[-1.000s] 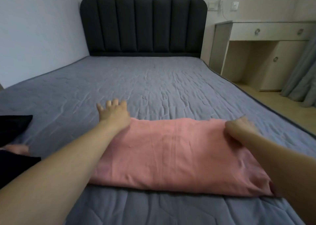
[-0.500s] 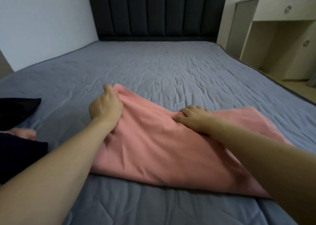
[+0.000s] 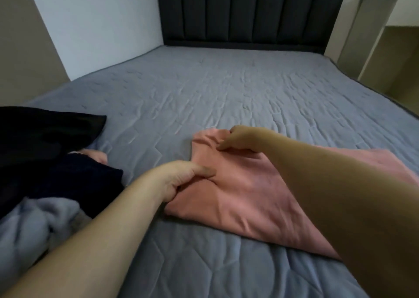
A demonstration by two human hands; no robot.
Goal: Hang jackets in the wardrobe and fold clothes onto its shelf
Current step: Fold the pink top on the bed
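Nearest the camera, two bare forearms are seen reaching forward over a grey quilted bed cover [image 3: 204,270]. At the near left, a pale blue garment [image 3: 25,229] is bunched on the bed, partly overlapped by a dark navy garment [image 3: 56,179], with a black garment [image 3: 45,127] spread just beyond it; a small pink piece of cloth [image 3: 97,157] is seen between the dark pieces.

In the middle, a pink garment [image 3: 238,198] is laid partly folded on the bed cover, running from the centre towards the right. Its near left edge is gripped by the left hand [image 3: 181,179], the thumb pressed on top and the fingers curled underneath the fabric. A little farther on, its far left corner is pinched by the right hand [image 3: 240,139], the fingers curled down onto the cloth, which is puckered there.

Beyond the hands, the wrinkled bed cover is stretched back to a dark panelled headboard [image 3: 249,12]. A white wall [image 3: 102,25] is seen to the left, and pale furniture [image 3: 374,37] at the far right.
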